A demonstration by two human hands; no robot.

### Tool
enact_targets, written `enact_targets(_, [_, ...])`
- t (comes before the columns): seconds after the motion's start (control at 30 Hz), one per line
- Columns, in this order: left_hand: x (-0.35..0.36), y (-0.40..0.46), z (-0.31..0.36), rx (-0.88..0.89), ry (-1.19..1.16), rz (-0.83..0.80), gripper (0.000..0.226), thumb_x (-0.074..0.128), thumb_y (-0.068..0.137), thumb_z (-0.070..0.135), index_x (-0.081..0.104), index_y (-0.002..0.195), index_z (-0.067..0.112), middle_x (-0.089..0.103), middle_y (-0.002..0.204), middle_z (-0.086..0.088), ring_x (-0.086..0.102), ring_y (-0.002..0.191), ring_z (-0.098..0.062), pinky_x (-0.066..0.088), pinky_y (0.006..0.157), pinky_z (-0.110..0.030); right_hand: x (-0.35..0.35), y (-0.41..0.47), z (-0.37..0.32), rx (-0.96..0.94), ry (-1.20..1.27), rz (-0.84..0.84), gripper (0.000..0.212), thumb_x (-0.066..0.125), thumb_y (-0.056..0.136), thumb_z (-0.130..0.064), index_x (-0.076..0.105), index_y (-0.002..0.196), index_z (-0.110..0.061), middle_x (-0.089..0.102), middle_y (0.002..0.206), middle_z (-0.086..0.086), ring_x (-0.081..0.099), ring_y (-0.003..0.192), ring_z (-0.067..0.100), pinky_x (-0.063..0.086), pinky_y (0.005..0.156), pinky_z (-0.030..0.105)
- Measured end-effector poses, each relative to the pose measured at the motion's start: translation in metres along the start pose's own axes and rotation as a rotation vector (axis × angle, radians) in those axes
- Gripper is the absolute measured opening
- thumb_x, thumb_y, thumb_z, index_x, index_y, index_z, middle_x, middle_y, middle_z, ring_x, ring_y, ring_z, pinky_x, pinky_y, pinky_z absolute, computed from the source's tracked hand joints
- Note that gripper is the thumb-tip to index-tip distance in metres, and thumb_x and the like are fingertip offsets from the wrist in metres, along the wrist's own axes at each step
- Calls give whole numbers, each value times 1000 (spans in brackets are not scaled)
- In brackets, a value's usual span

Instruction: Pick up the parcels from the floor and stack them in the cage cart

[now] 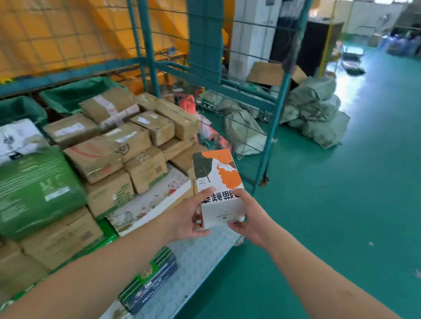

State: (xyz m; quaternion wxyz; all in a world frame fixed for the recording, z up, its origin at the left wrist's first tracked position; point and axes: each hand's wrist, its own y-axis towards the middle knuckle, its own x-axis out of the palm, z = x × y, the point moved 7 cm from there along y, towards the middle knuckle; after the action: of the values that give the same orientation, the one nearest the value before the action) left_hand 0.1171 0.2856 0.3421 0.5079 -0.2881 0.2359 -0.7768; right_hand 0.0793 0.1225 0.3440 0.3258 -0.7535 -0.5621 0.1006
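Held parcel: white carton [217, 184] with orange and dark green print and black lettering seen upside down; raised in the air between both hands, above the near right edge of the cart floor, touching no other parcel.
Left hand [188, 220]: grips the carton's near left corner; thumb laid across the printed top face, remaining fingers curled under the near end.
Right hand [249, 216]: grips the carton's near right edge; thumb along the side, fingers curled beneath the near end, their tips partly hidden by the carton.
Cage cart [280, 105]: teal metal frame with wire mesh walls at far and right; pale studded floor plate [190, 270] exposed at near right.
Stacked parcels: brown cardboard boxes [115, 153] piled in several layers across the left and far part of the cart, many with white labels and clear tape.
Green package [33, 188]: large, soft-sided, resting on the boxes at left.
White package [5, 142]: lying just beyond the green package.
Flat floral box [154, 199]: white with printed pattern, beneath the brown boxes, left of the held carton.
Small green-and-navy box [149, 282]: alone on the floor plate, near the left forearm.
Floor [365, 208]: teal, glossy.
Sacks [314, 114]: grey-green woven bags heaped on the floor beyond the cart's right wall.
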Motion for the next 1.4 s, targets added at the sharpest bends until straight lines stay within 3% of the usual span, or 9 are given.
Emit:
enact_targets(0.1, [-44, -10, 16, 47, -30, 61, 56, 75, 78, 65, 66, 113, 23, 66, 106, -12, 64, 97, -27, 53, 104, -43, 48, 11, -3, 10, -25, -38, 61, 77, 83, -52, 57, 132, -21, 59, 122, 10, 65, 106, 32, 60, 78, 34])
enact_targets(0.17, [-77, -13, 28, 72, -56, 103, 50, 75, 81, 61, 67, 111, 23, 66, 103, -11, 62, 96, -28, 55, 95, -39, 82, 19, -6, 10, -46, -70, 60, 75, 87, -50, 54, 133, -19, 57, 117, 11, 62, 102, 31, 60, 80, 35])
enact_targets(0.27, [-132, -20, 45, 103, -96, 149, 54, 79, 78, 62, 69, 113, 22, 67, 103, -11, 62, 96, -29, 54, 80, -35, 139, 34, -9, 26, -69, -120, 61, 76, 87, -47, 52, 135, -17, 54, 119, 12, 61, 106, 32, 62, 83, 36])
enact_targets(0.6, [-268, -26, 79, 141, -117, 245, 50, 73, 84, 62, 66, 109, 19, 70, 96, -10, 61, 92, -26, 51, 79, -33, 281, 78, -8, 54, -173, -226, 49, 77, 86, -47, 59, 122, -20, 54, 125, 16, 61, 110, 36, 60, 81, 39])
enact_targets(0.8, [-328, -32, 83, 115, -201, 313, 50, 74, 83, 62, 65, 104, 18, 67, 85, -6, 57, 81, -22, 50, 63, -28, 350, 89, -7, 63, -300, -302, 33, 70, 92, -46, 62, 108, -19, 59, 108, 12, 61, 96, 30, 53, 90, 38])
enact_targets(0.97, [-373, -31, 76, 106, -268, 344, 58, 76, 80, 64, 62, 109, 16, 68, 91, -8, 56, 91, -27, 51, 71, -30, 394, 99, -1, 109, -387, -328, 29, 69, 95, -43, 58, 104, -17, 59, 101, 13, 59, 93, 30, 55, 86, 37])
enact_targets(1.1, [-395, -23, 79, 106, -275, 348, 70, 75, 80, 65, 61, 126, 14, 67, 101, -9, 57, 95, -27, 53, 76, -32, 418, 121, 2, 132, -429, -345, 26, 69, 96, -42, 58, 103, -20, 58, 103, 12, 60, 91, 29, 53, 100, 42])
enact_targets(1.2, [-406, -13, 88, 113, -292, 363, 58, 71, 87, 62, 63, 120, 15, 68, 101, -8, 58, 95, -26, 52, 82, -32, 432, 143, -3, 138, -480, -348, 24, 69, 96, -42, 58, 103, -22, 58, 108, 11, 59, 93, 29, 54, 100, 42])
enact_targets(1.4, [-421, 14, 127, 175, -329, 447, 60, 68, 86, 67, 66, 118, 16, 73, 100, -8, 61, 94, -26, 55, 89, -35, 461, 192, -31, 107, -527, -430, 48, 69, 92, -57, 61, 125, -24, 59, 124, 7, 62, 104, 29, 55, 99, 40])
